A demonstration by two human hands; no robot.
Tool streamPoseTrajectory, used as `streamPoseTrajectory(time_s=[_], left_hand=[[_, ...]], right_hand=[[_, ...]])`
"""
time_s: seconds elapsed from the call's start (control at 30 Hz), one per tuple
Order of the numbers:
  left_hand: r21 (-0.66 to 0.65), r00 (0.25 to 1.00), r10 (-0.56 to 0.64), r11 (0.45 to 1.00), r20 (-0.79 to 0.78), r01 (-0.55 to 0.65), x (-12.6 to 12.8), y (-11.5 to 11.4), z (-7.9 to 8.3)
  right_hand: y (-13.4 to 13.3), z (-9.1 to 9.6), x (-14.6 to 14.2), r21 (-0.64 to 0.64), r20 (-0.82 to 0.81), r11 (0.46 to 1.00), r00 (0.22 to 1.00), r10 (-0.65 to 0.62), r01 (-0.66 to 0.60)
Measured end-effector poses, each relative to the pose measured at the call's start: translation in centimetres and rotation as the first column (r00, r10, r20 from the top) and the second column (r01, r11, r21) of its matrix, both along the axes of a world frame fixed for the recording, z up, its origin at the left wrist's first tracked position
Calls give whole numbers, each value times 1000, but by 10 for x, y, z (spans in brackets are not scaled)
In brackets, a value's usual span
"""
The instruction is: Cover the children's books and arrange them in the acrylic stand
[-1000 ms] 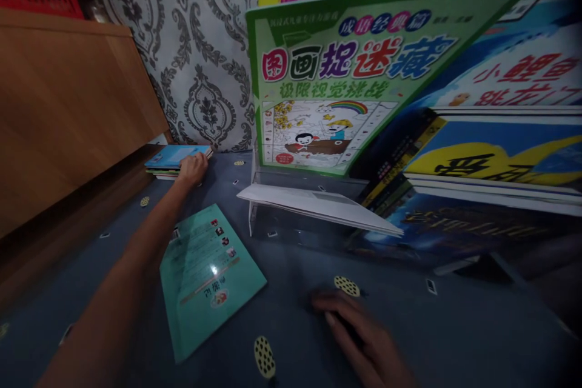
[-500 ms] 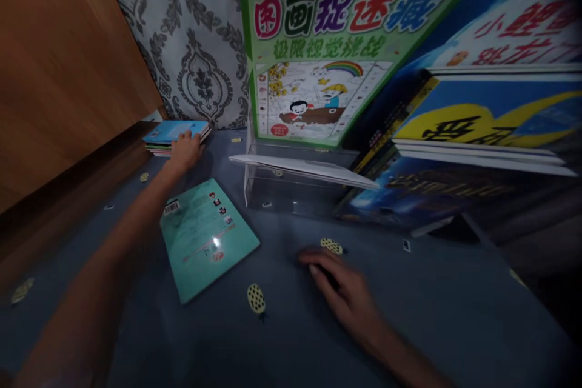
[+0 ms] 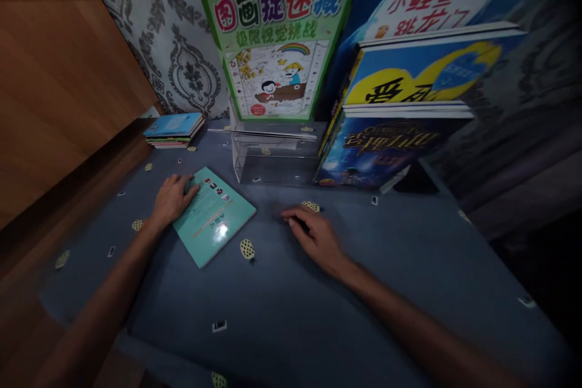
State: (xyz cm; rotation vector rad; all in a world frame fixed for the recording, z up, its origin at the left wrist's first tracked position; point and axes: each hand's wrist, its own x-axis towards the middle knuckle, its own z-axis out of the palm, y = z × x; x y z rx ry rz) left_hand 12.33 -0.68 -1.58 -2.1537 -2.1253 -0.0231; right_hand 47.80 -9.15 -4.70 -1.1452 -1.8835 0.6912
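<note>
Left hand (image 3: 171, 199) at the left edge of the teal book (image 3: 213, 218), thumb and fingers reaching onto the cover. Whether the grip is clamped there or only resting, cannot tell: the underside of the edge is hidden. Contact at a border rather than mid-cover probably suits steadying or shifting something so thin.

Teal book: flat on the desk (image 3: 291, 327), between the hands, set askew. Print seems upside down from the wearer's side. Glare on the near end suggests a glossy cover, likely slippery.

Right hand (image 3: 313, 236) low over the desk, right of the book, apart from it. Grip loosely curled, thumb and forefinger slightly parted, nothing between them. Looks like a waiting posture.

Beyond: a clear rack (image 3: 273, 167). Green book (image 3: 282, 42) leans back in it, cover outward, presumably for display. White booklet (image 3: 264, 133) seen nearly edge-on at the front; its support is hard to read. To the right, yellow-blue book (image 3: 422, 73) behind dark blue book (image 3: 386, 145), stepped so both titles show.

Far left, a small stack (image 3: 174, 127) beside the wooden panel (image 3: 54, 60), lying flat, perhaps because thin books stand poorly.
</note>
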Motion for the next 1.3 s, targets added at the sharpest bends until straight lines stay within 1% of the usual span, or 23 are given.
streamPoseTrajectory(time_s=[0.1,0.2,0.3,0.37,0.57,0.7,0.73,0.8,0.87,0.9,0.93,0.97,1.0,1.07,1.1,1.13,1.17,1.2,1.23,1.3], left_hand=[[-33,1000,12,999,-2,-12,15,-21,10],[-42,1000,-19,999,9,19,33,-44,16],[-63,999,-41,997,4,41,57,-63,20],[-87,999,-52,995,-5,52,74,-71,23],[-201,994,-107,974,13,107,125,-87,32],[-238,975,-211,946,68,222,152,-94,33],[-246,969,-241,937,58,248,158,-96,34],[-251,956,-292,926,-12,280,170,-99,37],[-209,934,-340,927,-109,313,182,-100,38],[-169,916,-374,922,-145,349,187,-100,38],[-123,892,-421,906,-164,405,193,-100,36],[-81,858,-487,873,-166,480,199,-98,33],[-47,812,-564,824,-151,564,204,-97,29],[10,690,-718,692,-93,722,214,-92,17],[38,626,-778,625,-59,780,218,-89,11],[67,572,-820,570,-26,819,221,-87,4],[98,533,-846,531,6,842,224,-85,-1],[130,507,-861,507,34,852,225,-83,-6],[161,491,-869,494,59,854,226,-81,-9],[209,478,-873,487,95,848,227,-80,-13]], right_hand=[[2,-1,2,13,-14,1000,1000,-25,25],[3,-3,7,55,-20,998,999,-31,32],[3,-6,15,79,-10,996,999,-31,32],[2,-7,22,88,9,995,999,-42,41],[1,-11,47,135,96,987,991,-96,82],[3,-11,70,140,184,987,977,-106,81],[3,-11,76,144,203,986,973,-112,83],[3,-11,85,149,237,985,964,-122,88],[3,-10,91,153,262,985,957,-122,84],[2,-10,92,161,272,984,954,-124,82],[2,-11,92,171,282,982,951,-128,81],[2,-11,92,183,293,980,947,-134,82],[1,-11,91,196,302,977,943,-141,83],[1,-12,89,217,316,972,936,-153,86],[0,-13,89,223,322,971,933,-158,87],[0,-13,88,228,327,970,931,-161,88],[0,-13,88,230,331,969,929,-164,89],[-1,-13,88,231,335,969,928,-166,90],[-1,-13,87,233,337,968,926,-168,91],[-1,-14,87,240,337,967,926,-169,89]])
